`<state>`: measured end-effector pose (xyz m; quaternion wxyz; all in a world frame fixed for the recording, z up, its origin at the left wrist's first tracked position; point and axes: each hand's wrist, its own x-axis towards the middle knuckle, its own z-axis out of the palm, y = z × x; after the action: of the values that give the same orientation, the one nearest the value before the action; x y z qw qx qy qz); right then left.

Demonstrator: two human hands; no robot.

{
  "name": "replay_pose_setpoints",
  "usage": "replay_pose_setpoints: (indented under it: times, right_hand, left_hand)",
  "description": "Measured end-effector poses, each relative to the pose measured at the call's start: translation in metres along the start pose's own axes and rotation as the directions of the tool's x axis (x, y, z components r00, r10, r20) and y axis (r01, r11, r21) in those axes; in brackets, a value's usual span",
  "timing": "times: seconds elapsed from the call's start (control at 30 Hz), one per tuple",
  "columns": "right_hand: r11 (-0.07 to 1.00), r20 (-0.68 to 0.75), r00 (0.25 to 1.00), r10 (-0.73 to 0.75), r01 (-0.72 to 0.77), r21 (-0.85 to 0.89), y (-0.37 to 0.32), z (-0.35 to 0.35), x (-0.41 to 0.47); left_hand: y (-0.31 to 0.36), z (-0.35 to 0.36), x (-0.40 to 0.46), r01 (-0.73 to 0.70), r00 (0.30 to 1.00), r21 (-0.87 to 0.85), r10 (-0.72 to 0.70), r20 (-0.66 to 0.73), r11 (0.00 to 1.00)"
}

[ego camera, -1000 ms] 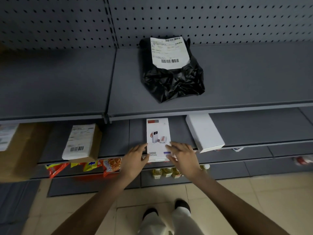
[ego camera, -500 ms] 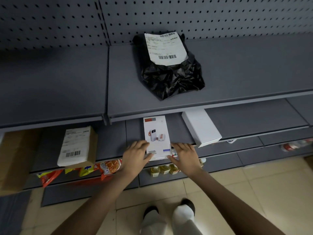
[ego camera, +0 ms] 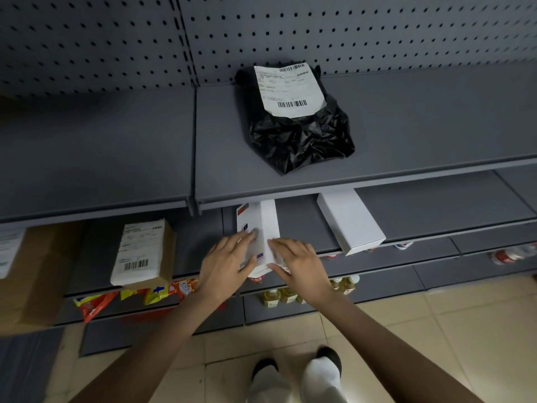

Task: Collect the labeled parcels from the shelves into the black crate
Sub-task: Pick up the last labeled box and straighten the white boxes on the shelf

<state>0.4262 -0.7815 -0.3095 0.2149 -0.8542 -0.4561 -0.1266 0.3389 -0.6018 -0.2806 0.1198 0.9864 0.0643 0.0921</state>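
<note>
Both hands are on the white box (ego camera: 263,228) on the 2nd shelf (ego camera: 436,210), prob tipping it up to check for a label. Left hand (ego camera: 225,264) lies flat on the printed face, fingers (ego camera: 245,238) straight and spread a bit. Right hand (ego camera: 299,264) is on the box's right side near the front edge, fingers mostly straight too. Can't tell if a thumb is hooked under, box is blurred there. Its near end sticks out past the shelf lip, which makes it easy to lift.

Labeled stuff: black bag (ego camera: 299,141) w/ a big label sits on the top shelf (ego camera: 116,158), back against the pegboard (ego camera: 377,30). Brown box (ego camera: 143,254) w/ label is left of the hands on the 2nd shelf, well apart from them. Another cardboard box (ego camera: 32,274) at far left, label only partly in frame. Plain white box (ego camera: 351,222) to the right shows no label from here.

Crate isn't in view, so imo nothing here has been collected yet. Snacks (ego camera: 96,303) and bottles (ego camera: 279,296) sit on lower shelves.
</note>
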Motion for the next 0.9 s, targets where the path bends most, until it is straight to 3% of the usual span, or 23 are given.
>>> replay_pose_setpoints:
  times: [0.1,0.17,0.33,0.63,0.77,0.9]
  right_hand:
    - [0.998,0.022,0.998,-0.062,0.062,0.007,-0.011,0.003,0.007]
    - [0.996,0.023,0.996,-0.083,0.082,0.025,-0.015,0.004,0.008]
    - [0.997,0.037,0.998,-0.056,0.054,0.050,-0.007,-0.003,0.000]
    - [1.000,0.082,0.997,-0.005,0.003,0.020,-0.001,-0.003,-0.007]
    - [1.000,0.095,0.995,-0.024,0.022,0.021,-0.004,0.003,-0.006]
    - [0.999,0.104,0.994,-0.041,0.039,0.024,-0.006,0.011,-0.005]
  left_hand:
    - [0.008,-0.011,0.008,-0.133,0.990,-0.037,0.135,0.043,0.990]
    - [0.007,-0.011,0.009,-0.143,0.988,-0.010,0.143,0.058,0.990]
    - [-0.014,-0.012,-0.009,-0.013,0.999,0.011,0.013,0.049,1.000]
    - [-0.033,-0.026,-0.029,0.118,0.992,0.213,-0.123,0.010,0.970]
    - [-0.056,-0.024,-0.045,0.260,0.957,0.165,-0.277,0.090,0.951]
    - [-0.058,-0.011,-0.052,0.289,0.941,0.166,-0.311,0.129,0.943]
